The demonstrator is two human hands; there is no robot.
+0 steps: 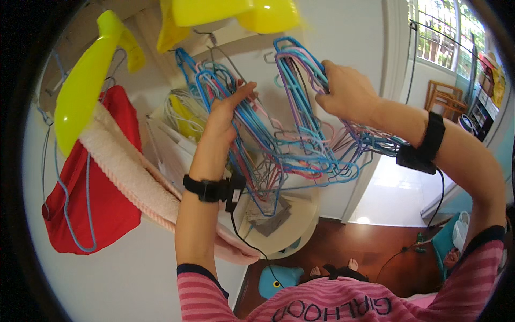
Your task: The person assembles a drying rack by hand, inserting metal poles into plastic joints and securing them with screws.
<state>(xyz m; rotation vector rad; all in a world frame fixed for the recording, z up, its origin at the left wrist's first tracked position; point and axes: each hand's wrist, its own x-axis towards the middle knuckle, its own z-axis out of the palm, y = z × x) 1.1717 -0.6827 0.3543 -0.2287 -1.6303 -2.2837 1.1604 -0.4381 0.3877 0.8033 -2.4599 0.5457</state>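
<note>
Two bunches of coated wire clothes hangers, mostly blue, pink and purple, are in front of me. My left hand grips the left bunch of hangers near its upper end, thumb pointing up to the right. My right hand is closed around one side of the right bunch of hangers. The lower parts of the two bunches overlap and tangle. More hangers hang from a hook behind my left hand. Each wrist wears a black strap with a small box and a cable.
Yellow plastic hangers hang above and at left, near a red cloth and a pale pink towel. Below the hangers stands a round cream table with papers. A blue stool is by my feet; a doorway opens at right.
</note>
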